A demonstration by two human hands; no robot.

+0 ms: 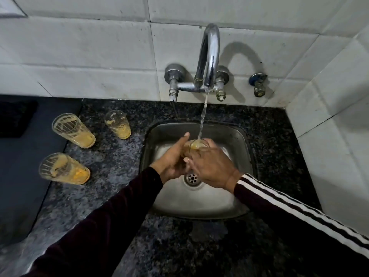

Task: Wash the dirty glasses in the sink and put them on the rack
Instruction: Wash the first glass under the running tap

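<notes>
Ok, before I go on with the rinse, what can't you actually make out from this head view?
- The glass under the tap: only its rim shows; left hand and right hand cover the body, so remaining residue is unknown.
- The rack: not in view anywhere.
- The dark mat on the left: cut off by the picture's edge.
- Right hand fingertips: hidden behind the glass.

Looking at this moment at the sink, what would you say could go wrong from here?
1. The glass is wet under the running water; it might slip from the left hand and right hand into the steel sink.
2. The three dirty glasses stand near the left elbow's path on the counter; a sleeve could topple one.
</notes>
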